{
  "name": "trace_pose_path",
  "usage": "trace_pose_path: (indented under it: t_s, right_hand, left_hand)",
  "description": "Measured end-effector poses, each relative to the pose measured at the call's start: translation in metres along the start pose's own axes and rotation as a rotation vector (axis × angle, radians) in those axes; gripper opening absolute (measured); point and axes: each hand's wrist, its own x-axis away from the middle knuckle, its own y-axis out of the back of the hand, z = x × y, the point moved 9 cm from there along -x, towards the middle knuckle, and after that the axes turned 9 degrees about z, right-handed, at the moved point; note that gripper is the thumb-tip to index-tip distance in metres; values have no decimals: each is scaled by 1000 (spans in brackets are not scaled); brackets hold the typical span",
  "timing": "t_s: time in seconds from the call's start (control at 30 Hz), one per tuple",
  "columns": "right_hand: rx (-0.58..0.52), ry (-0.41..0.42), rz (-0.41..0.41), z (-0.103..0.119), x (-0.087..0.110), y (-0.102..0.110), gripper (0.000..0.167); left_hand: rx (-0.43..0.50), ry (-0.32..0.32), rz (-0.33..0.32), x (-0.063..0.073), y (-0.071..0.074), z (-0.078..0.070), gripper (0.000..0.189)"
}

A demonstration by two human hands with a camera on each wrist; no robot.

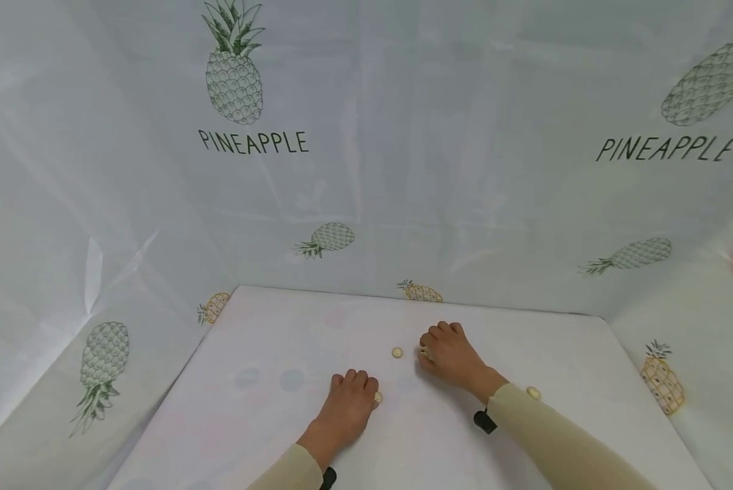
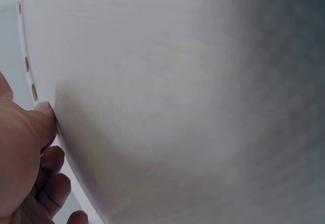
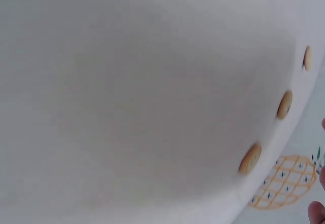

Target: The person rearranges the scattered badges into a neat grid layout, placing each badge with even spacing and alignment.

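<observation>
Small round pale discs with dark marks lie in the head view. One disc [image 1: 378, 398] shows at the right side of my left hand [image 1: 349, 403], whose fingers are bent downward. In the left wrist view, the thumb tip [image 2: 46, 113] lies right beside a disc [image 2: 34, 92], other fingers loosely curled below. My right hand [image 1: 452, 354] hovers with bent fingers over another disc [image 1: 426, 352]. The right wrist view has three discs, the nearest [image 3: 250, 159] on the surface, with fingertips [image 3: 317, 213] raised apart from it. Between the hands lies a further disc [image 1: 397, 352].
A fourth disc [image 1: 534, 393] sits beside the right sleeve [image 1: 550, 429]. The white tabletop [image 1: 280, 327] has hanging pineapple-printed sheets [image 1: 403, 190] behind it and on both sides. Each wrist carries a small black device [image 1: 484, 421].
</observation>
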Motion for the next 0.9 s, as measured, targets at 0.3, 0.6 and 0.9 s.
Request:
trace_pose_path:
  t_s: [0.3, 0.6, 0.9]
  right_hand:
    - [13, -58, -123, -45, 53, 31, 14]
    - [13, -137, -144, -81, 101, 39, 16]
    - [41, -216, -43, -91, 128, 15, 23]
  left_hand:
    - [23, -11, -18, -1, 4, -2, 28]
    - [57, -11, -64, 1, -2, 4, 28]
    - [120, -20, -85, 1, -2, 2, 25]
